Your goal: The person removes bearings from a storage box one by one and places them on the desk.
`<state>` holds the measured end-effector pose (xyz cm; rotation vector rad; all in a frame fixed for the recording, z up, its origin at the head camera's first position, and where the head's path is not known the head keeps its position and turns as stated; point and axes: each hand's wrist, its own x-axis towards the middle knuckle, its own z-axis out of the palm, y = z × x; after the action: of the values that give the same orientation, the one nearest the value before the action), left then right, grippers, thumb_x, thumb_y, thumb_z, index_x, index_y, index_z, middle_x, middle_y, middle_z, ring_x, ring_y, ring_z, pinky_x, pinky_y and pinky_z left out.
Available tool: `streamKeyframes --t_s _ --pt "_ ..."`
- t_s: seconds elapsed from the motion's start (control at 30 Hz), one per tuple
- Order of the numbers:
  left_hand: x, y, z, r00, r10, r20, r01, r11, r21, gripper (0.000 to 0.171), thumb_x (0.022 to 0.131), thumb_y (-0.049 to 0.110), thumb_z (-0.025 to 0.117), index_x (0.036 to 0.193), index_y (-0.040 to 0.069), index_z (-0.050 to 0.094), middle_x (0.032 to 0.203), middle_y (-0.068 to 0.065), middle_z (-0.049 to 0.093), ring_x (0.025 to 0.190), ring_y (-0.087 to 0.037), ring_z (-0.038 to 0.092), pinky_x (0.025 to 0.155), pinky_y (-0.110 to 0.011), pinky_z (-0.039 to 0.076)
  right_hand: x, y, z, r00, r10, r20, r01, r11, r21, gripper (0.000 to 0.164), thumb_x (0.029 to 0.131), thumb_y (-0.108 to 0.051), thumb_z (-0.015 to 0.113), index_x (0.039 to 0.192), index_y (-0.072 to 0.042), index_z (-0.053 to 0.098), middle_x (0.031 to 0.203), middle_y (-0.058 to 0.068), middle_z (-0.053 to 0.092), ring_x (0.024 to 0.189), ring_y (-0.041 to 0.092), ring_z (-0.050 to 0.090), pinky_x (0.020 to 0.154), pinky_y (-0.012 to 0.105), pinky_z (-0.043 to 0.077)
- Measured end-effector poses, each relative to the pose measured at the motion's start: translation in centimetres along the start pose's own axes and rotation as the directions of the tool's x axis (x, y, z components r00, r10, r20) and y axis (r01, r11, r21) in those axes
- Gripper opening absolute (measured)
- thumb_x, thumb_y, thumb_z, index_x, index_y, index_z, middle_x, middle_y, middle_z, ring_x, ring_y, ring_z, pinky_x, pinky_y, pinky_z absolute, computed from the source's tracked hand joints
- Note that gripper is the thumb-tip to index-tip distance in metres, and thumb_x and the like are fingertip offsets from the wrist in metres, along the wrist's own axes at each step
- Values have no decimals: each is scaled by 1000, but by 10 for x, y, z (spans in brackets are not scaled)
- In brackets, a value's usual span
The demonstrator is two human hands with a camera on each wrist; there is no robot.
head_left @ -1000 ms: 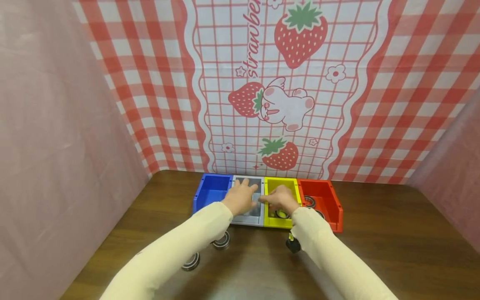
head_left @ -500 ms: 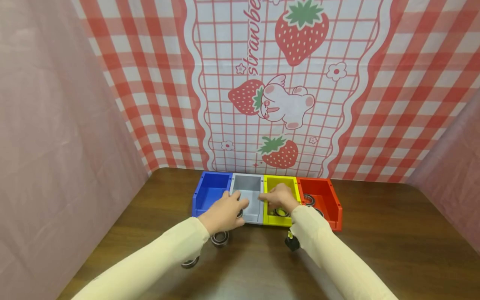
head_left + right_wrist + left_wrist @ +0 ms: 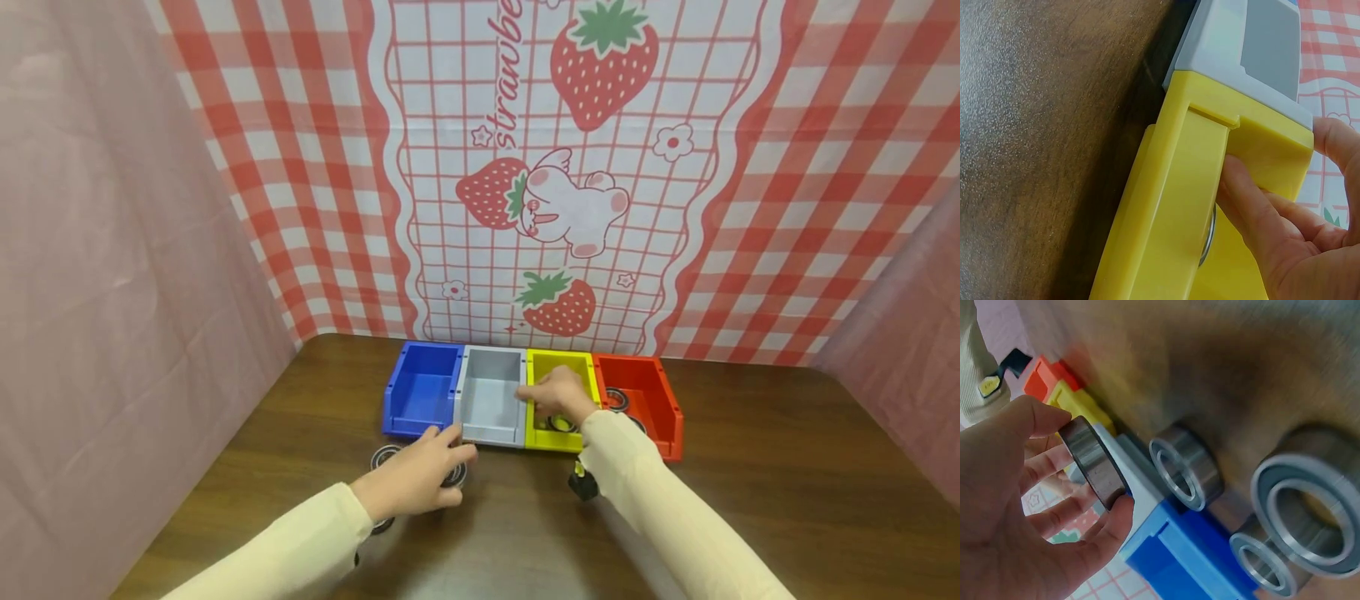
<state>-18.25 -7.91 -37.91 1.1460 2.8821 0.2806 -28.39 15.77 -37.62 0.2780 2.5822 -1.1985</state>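
My left hand (image 3: 416, 477) is in front of the grey bin (image 3: 491, 408). In the left wrist view it pinches a steel ball bearing (image 3: 1096, 464) by its edges between thumb and fingers. Beyond it, a bearing (image 3: 1207, 464) stands on the table near the blue bin (image 3: 422, 398), with a larger-looking bearing (image 3: 1325, 447) and another bearing (image 3: 1288, 578) beside it. My right hand (image 3: 558, 393) grips the wall of the yellow bin (image 3: 1175, 200) on its grey-bin side, some fingers inside and one digit outside. A bearing (image 3: 1209, 237) lies in the yellow bin, mostly hidden behind its front.
The bins stand side by side on a wooden table (image 3: 510, 533), close to a strawberry-print cloth (image 3: 570, 208). At the right end, the red bin (image 3: 666, 417) contains bearings, one (image 3: 626, 402) by its left wall. Pink cloth (image 3: 135, 292) hangs at the left.
From over the grey bin, my left hand has come back toward the front left, and a bearing shows in its fingers. The right hand keeps its hold on the yellow bin.
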Motion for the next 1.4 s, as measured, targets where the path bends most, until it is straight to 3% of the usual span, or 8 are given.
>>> streamKeyframes --t_s 0.1,0.3,0.43,0.67,0.97,1.13,1.27,1.4 --pt "-11 2 6 1000 24 -9 -24 1000 15 40 76 24 73 112 14 60 108 -8 55 95 -31 58 88 -42 54 -1 1 1 1000 -4 11 4 1000 7 47 78 -34 76 48 -13 47 41 -2 43 72 21 74 55 24 39" --pt "-29 4 14 999 36 -1 -36 999 28 37 70 24 76 103 18 61 101 0 52 89 -18 51 73 -26 50 -3 0 2 1000 -1 25 1 1000 15 45 80 -36 75 50 -11 51 43 -1 45 75 22 74 63 26 45" --pt "-38 6 16 999 37 23 -38 999 38 35 68 24 78 98 20 61 99 1 52 88 -16 52 73 -25 50 -3 -1 1 1000 7 28 -7 1000 3 41 80 -37 74 55 -11 57 48 0 52 79 22 74 68 27 48" --pt "-42 4 20 999 16 27 -18 999 45 37 67 23 78 100 19 63 99 0 54 88 -18 54 71 -25 51 -1 0 -1 1000 -26 17 26 1000 -11 48 79 -36 76 49 -11 49 42 -2 46 78 24 74 53 22 37" --pt "-42 2 27 1000 12 -12 -12 999 48 35 66 22 79 98 18 64 98 -1 55 86 -17 55 74 -28 53 1 2 -2 999 -25 23 26 999 -19 37 80 -38 75 61 -8 63 57 4 64 80 23 74 59 23 43" --pt "-42 3 31 999 -16 -35 18 998 59 38 65 22 78 101 18 64 98 -2 56 83 -17 55 69 -28 52 0 4 -1 999 -32 11 32 999 -20 42 81 -38 74 57 -7 59 48 2 55 80 24 74 55 23 40" --pt "-44 9 29 999 -39 -28 42 995 88 44 63 25 79 105 20 66 99 -2 57 83 -18 55 63 -28 50 -4 3 -2 997 -53 64 53 999 -9 37 85 -36 71 77 0 69 66 7 64 85 26 74 70 31 57" --pt "-41 18 19 997 -46 -55 54 988 145 47 59 29 82 103 21 68 96 0 59 82 -18 56 62 -29 51 -9 -1 -9 984 -107 146 114 992 -45 43 89 -35 67 103 5 69 94 16 69 92 29 72 87 41 57"
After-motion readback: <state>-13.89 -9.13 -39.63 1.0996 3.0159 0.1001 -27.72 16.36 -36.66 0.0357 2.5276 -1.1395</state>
